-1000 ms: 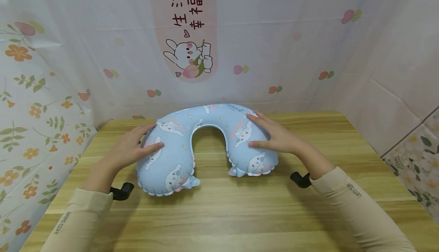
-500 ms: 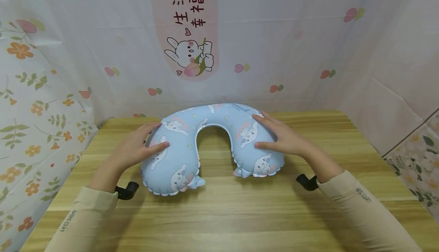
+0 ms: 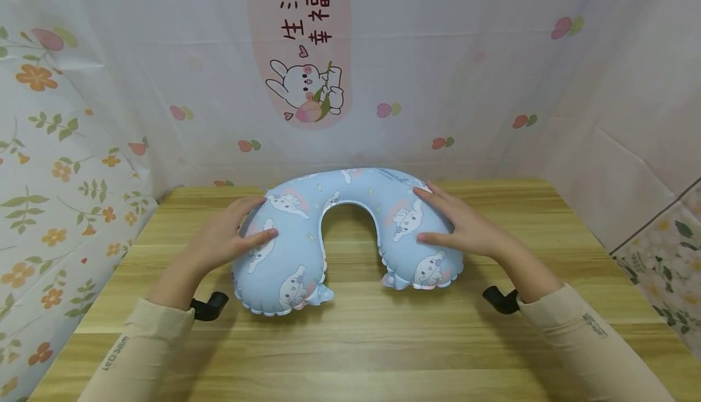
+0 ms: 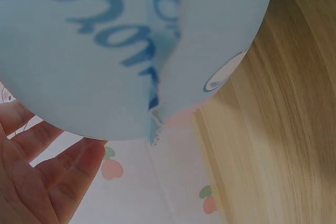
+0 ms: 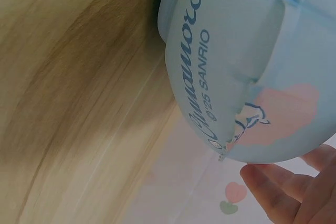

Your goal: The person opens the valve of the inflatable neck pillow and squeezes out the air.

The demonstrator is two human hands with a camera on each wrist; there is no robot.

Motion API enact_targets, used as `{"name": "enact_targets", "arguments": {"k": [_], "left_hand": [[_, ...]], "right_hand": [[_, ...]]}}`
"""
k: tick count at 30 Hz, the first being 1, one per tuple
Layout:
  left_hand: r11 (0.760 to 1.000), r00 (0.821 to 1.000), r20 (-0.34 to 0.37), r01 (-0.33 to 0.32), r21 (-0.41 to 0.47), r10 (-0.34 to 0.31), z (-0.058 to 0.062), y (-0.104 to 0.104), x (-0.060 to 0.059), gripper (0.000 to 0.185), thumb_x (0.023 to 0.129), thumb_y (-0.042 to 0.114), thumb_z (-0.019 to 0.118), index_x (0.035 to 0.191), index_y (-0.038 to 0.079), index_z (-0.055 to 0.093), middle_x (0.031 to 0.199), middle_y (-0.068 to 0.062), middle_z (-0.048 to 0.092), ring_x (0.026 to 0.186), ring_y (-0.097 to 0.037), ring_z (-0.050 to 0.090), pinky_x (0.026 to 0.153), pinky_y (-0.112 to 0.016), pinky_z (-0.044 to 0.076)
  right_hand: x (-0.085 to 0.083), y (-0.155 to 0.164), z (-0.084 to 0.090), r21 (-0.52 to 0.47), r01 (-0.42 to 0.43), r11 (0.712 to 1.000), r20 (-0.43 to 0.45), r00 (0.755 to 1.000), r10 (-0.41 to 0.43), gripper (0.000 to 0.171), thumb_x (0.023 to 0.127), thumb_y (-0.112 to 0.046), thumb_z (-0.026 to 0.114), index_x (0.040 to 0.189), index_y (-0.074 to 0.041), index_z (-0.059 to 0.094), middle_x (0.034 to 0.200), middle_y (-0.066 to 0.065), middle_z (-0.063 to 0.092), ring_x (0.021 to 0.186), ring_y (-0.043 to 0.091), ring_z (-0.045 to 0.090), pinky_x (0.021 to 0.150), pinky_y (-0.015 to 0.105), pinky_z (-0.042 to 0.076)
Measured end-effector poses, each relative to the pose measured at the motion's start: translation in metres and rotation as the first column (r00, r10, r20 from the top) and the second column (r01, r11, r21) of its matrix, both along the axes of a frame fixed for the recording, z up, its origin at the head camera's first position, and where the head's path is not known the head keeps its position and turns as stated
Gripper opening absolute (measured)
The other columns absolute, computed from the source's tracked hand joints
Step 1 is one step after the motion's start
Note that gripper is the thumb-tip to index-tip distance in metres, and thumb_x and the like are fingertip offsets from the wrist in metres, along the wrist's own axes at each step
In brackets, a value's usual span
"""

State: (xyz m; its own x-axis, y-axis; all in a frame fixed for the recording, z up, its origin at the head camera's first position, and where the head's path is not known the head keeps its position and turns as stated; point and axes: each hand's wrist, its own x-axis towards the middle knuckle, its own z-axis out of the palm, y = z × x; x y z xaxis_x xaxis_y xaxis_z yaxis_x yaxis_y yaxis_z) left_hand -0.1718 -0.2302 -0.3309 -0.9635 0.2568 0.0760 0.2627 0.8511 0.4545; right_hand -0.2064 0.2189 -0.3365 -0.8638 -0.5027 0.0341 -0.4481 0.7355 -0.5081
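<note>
Pale-blue inflatable U-shaped neck pillow [image 3: 350, 232] with white cartoon-dog prints sits flat on the light wood-grain table [image 3: 383, 341], open end facing the person, arch toward the back wall. Compared with a second ago it's slid a bit to the right across the tabletop, maybe a hair toward the camera too, and both hands went along with it in the same pose. So my read is it's just being nudged into position, not lifted or squeezed yet.

Left hand [image 3: 224, 238] lies on the pillow's left arm, fingers pretty much straight and spread, thumb on top of the fabric, not curled around anything. Right hand [image 3: 465, 228] mirrors that on the right arm, flat and relaxed, resting rather than gripping. The wrist views mostly show the pillow's seam and printed lettering up close, with fingertips [image 5: 273, 192] just beside it.

Beige sleeves [image 3: 580, 335] on both forearms. Behind the table hangs a white plastic sheet [image 3: 438, 55] with little fruit prints and a pink rabbit banner [image 3: 301, 43]; flower-patterned sheeting [image 3: 49, 165] covers the left side.
</note>
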Motion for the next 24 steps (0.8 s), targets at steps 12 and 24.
{"name": "enact_targets", "arguments": {"k": [12, 24], "left_hand": [[1.0, 1.0, -0.006, 0.022, 0.007, -0.022, -0.002, 0.01, 0.0, 0.084, 0.089, 0.057, 0.065, 0.153, 0.011, 0.036, 0.156, -0.016, 0.04, 0.14, -0.044, 0.042, 0.107, -0.067, 0.038], [0.999, 0.999, -0.018, 0.034, 0.001, -0.034, -0.003, 0.017, 0.005, 0.084, 0.089, 0.058, 0.065, 0.153, 0.011, 0.036, 0.156, -0.015, 0.04, 0.141, -0.042, 0.041, 0.108, -0.065, 0.038]], "right_hand": [[0.008, 0.011, -0.001, -0.015, 0.009, 1.0, -0.007, 1.0, -0.009, 0.089, 0.088, -0.046, 0.073, 0.159, -0.03, 0.023, 0.168, 0.015, 0.008, 0.151, 0.05, 0.013, 0.11, 0.077, 0.02], [0.015, 0.019, 0.001, -0.035, 0.01, 0.999, 0.002, 1.0, -0.01, 0.088, 0.088, -0.044, 0.074, 0.159, -0.03, 0.024, 0.169, 0.011, 0.007, 0.151, 0.049, 0.012, 0.109, 0.078, 0.02]]}}
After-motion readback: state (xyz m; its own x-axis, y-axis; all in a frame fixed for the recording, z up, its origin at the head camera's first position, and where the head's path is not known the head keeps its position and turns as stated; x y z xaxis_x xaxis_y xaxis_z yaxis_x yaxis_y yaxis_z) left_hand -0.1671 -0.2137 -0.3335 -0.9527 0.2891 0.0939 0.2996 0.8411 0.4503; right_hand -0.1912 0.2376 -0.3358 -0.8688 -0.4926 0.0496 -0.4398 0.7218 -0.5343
